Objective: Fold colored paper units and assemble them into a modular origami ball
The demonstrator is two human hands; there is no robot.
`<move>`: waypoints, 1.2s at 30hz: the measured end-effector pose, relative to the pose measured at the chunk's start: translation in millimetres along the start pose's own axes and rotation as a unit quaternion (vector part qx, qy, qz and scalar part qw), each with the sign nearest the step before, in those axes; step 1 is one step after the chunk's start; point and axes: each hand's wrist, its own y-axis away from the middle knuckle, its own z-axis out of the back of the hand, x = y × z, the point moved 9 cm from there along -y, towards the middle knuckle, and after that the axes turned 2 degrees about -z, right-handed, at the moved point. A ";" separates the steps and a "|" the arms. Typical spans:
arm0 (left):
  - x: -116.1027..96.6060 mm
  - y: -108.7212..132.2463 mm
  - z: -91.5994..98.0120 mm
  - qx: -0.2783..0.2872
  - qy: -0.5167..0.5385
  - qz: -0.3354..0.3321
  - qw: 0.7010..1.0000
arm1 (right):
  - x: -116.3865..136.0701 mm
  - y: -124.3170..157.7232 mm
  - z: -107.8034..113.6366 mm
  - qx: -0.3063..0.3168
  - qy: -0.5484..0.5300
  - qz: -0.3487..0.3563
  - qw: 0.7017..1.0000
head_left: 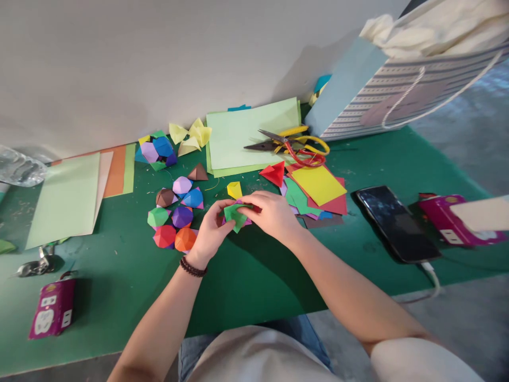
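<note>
Between both hands, just above the green table, is a folded green paper piece point(236, 217) with some purple paper behind it. My left hand point(212, 227) pinches its left side, thumb in front. From the right, my right hand point(274, 216) grips the upper edge with thumb and fingers; its fingertips partly cover the paper. A small folded yellow paper piece point(234, 189) lies just beyond the hands. Left of them sits a cluster of several folded paper domes, among them a purple one point(182, 217) and an orange one point(185, 240).
Coloured paper squares point(320, 184), red-handled scissors point(304, 156) and pliers lie to the right and back. A phone point(395, 223) on a cable and a purple box point(457, 220) are farther right. A striped bag point(353, 101) stands behind. Paper sheets point(66, 196) lie left.
</note>
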 end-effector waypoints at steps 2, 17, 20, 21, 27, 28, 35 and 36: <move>-0.1 0.0 0.2 -0.004 -0.022 -0.005 1.000 | -0.3 -0.2 -2.8 0.012 -0.018 -0.014 1.000; 20.6 11.1 -9.6 0.018 -0.112 0.131 0.985 | -10.3 -4.1 14.8 -0.024 -0.111 -0.090 0.989; 23.0 9.5 -5.2 0.000 -0.110 0.125 0.986 | -1.8 -2.0 13.4 -0.031 -0.095 -0.062 0.993; 24.0 8.9 -4.2 -0.006 -0.107 0.125 0.986 | 0.3 -1.1 13.6 -0.036 -0.093 -0.056 0.993; 26.0 7.4 -1.0 -0.027 -0.095 0.118 0.988 | 5.2 1.7 16.0 -0.058 -0.102 -0.042 0.992; 25.0 7.9 -1.1 -0.025 -0.097 0.118 0.988 | 4.4 1.4 16.4 -0.056 -0.106 -0.046 0.992; -13.1 7.3 2.1 -0.029 -0.118 0.029 0.992 | 0.4 -1.3 12.0 0.030 -0.138 -0.075 0.987; -19.2 6.7 2.5 -0.030 -0.136 0.003 0.990 | 1.5 -1.2 9.8 0.047 -0.136 -0.071 0.987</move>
